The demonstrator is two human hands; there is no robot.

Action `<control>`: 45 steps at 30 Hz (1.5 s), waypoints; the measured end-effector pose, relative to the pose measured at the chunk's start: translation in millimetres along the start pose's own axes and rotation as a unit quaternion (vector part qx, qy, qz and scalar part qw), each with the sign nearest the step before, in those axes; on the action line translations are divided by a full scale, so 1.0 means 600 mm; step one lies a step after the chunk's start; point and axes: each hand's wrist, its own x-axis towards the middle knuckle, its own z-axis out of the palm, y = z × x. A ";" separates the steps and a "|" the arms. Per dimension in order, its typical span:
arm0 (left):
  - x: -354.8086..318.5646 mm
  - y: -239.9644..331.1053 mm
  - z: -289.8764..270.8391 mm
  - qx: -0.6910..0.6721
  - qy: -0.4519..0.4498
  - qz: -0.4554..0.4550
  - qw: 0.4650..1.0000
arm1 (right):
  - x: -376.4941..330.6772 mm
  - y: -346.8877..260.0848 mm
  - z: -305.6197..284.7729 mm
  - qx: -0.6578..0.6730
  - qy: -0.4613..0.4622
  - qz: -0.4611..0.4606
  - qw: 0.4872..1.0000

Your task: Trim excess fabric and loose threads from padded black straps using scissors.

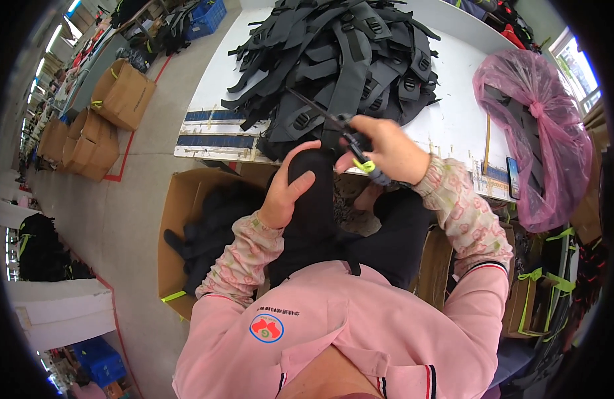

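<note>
My right hand [390,149] is closed round a pair of dark scissors [328,118] with a yellow-green wrap on the handle. Their long blades point away and to the left, over the near edge of a heap of dark grey and black straps [353,66]. Many of the straps carry black plastic buckles [302,121]. My left hand [286,189] rests against my black-trousered knee [312,166], thumb and fingers apart, and I see nothing held in it. The heap lies on a white table [453,139] right in front of me.
Left of my legs stands an open cardboard box [177,199] with black pieces inside. A pink plastic bag [553,133] of dark pieces leans at the table's right end, beside a phone [513,177]. More cardboard boxes [124,93] stand on the floor at the far left.
</note>
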 end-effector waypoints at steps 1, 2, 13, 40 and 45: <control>0.010 0.006 -0.001 0.068 0.000 0.038 0.997 | 0.008 -0.005 0.012 0.151 -0.034 0.012 0.988; 0.016 0.017 0.000 0.149 0.004 0.081 0.985 | 0.014 -0.017 0.016 0.176 -0.059 0.036 0.982; -0.011 0.005 0.037 0.079 -0.014 0.146 0.986 | 0.056 -0.091 0.020 0.622 0.229 0.087 0.743; -0.019 -0.020 -0.040 -0.214 0.166 0.130 0.954 | -0.083 0.016 0.154 -0.155 0.250 0.128 0.947; -0.023 -0.018 -0.048 -0.201 0.164 0.120 0.958 | -0.095 0.024 0.155 -0.159 0.207 0.154 0.953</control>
